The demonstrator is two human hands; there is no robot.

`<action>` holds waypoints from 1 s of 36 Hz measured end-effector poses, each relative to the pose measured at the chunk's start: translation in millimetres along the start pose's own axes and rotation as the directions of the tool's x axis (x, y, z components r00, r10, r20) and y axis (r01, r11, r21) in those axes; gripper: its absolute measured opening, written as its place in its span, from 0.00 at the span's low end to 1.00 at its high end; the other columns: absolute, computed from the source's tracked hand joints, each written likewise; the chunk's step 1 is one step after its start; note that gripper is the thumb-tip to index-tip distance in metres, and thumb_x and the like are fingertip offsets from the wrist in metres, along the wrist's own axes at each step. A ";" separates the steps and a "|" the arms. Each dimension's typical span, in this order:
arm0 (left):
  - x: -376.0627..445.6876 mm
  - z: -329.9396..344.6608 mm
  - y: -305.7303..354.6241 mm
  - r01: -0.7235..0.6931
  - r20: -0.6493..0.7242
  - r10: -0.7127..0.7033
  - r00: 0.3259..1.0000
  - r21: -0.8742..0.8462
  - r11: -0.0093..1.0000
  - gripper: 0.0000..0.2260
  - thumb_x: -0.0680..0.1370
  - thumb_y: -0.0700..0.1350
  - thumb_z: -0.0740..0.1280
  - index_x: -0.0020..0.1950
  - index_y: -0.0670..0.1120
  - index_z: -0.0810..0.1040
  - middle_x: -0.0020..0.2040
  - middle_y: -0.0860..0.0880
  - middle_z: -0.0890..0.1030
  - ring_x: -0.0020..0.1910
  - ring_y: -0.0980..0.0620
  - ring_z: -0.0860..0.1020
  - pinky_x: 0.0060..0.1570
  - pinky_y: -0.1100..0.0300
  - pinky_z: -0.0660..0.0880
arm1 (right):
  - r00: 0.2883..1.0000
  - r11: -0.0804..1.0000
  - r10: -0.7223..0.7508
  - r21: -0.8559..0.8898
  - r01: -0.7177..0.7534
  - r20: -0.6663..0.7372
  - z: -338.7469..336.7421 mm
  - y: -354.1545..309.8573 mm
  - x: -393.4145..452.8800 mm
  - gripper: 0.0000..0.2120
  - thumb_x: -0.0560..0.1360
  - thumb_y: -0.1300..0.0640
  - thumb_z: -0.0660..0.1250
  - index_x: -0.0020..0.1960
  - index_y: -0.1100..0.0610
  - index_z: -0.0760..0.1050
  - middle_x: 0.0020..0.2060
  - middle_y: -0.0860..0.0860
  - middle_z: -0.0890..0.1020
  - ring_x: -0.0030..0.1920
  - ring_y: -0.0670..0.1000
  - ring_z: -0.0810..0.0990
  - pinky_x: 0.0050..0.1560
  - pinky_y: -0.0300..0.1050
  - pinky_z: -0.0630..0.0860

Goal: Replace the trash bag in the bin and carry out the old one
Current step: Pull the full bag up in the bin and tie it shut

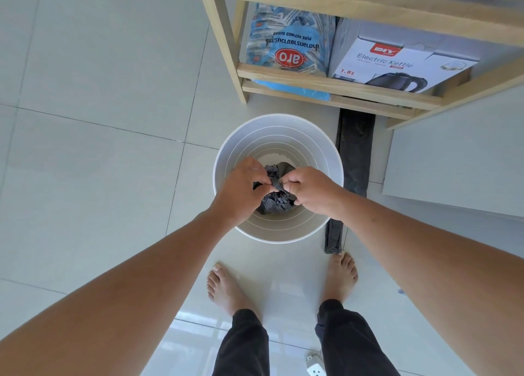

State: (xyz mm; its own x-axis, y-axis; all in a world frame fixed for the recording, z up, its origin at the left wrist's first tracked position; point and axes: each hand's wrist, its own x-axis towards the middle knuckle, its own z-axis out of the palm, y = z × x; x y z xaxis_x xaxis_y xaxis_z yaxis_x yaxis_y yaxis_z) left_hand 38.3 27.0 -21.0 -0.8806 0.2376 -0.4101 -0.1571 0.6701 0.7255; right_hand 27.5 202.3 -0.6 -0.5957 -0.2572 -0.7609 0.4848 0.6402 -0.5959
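Note:
A round white bin [283, 126] stands on the tiled floor in front of my bare feet. Inside it lies a crumpled black trash bag [276, 201]. My left hand [241, 188] and my right hand [309, 190] are both over the bin's mouth, and each pinches the gathered top of the bag between fingers and thumb. The two hands nearly touch at the bag's neck. A second black bag [354, 160], folded flat and long, lies on the floor just right of the bin.
A wooden shelf [326, 82] stands right behind the bin, holding a blue sugar packet bag [286, 44] and an electric kettle box [397, 63]. A white cabinet [459, 163] is to the right. A white power strip [314, 368] lies by my right leg.

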 end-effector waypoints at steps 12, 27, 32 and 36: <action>-15.2 10.5 -14.9 -0.127 0.003 0.130 0.992 0.207 0.970 0.05 0.78 0.41 0.68 0.47 0.39 0.81 0.54 0.48 0.74 0.42 0.50 0.77 0.44 0.54 0.78 | 0.988 0.997 0.071 0.043 -0.066 -0.135 13.5 9.1 0.0 0.11 0.79 0.59 0.62 0.52 0.64 0.81 0.35 0.55 0.81 0.35 0.54 0.78 0.45 0.50 0.79; -21.4 18.9 -24.0 -0.072 -0.043 0.084 0.996 0.231 0.970 0.05 0.78 0.39 0.67 0.47 0.39 0.81 0.54 0.47 0.75 0.41 0.52 0.76 0.45 0.58 0.75 | 0.917 0.845 0.363 0.472 -0.249 -0.166 8.5 30.2 -1.8 0.09 0.78 0.57 0.66 0.55 0.60 0.80 0.44 0.56 0.81 0.44 0.52 0.82 0.45 0.55 0.84; -21.9 11.8 -26.9 -0.032 -0.044 0.046 0.998 0.278 0.960 0.07 0.79 0.41 0.66 0.48 0.39 0.82 0.56 0.47 0.75 0.44 0.46 0.80 0.46 0.50 0.79 | 0.912 0.878 0.362 0.398 -0.264 -0.193 6.6 35.0 -0.2 0.04 0.78 0.56 0.67 0.48 0.56 0.79 0.39 0.56 0.81 0.42 0.53 0.84 0.39 0.50 0.84; -20.0 12.7 -24.6 0.012 -0.062 0.007 0.998 0.306 0.952 0.07 0.80 0.40 0.65 0.47 0.38 0.81 0.55 0.47 0.75 0.41 0.45 0.80 0.43 0.48 0.79 | 0.887 0.859 0.407 0.421 -0.291 -0.217 4.9 35.8 1.5 0.05 0.78 0.58 0.66 0.44 0.54 0.78 0.38 0.54 0.80 0.38 0.51 0.83 0.37 0.50 0.84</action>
State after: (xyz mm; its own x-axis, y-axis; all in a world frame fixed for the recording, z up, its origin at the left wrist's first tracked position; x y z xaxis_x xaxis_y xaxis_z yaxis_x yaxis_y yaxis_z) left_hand 65.5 14.7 -37.6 -0.9077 0.1984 -0.3698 -0.0233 0.8561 0.5163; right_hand 47.1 221.3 -24.3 -0.4699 0.1892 -0.8622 0.8597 0.3200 -0.3983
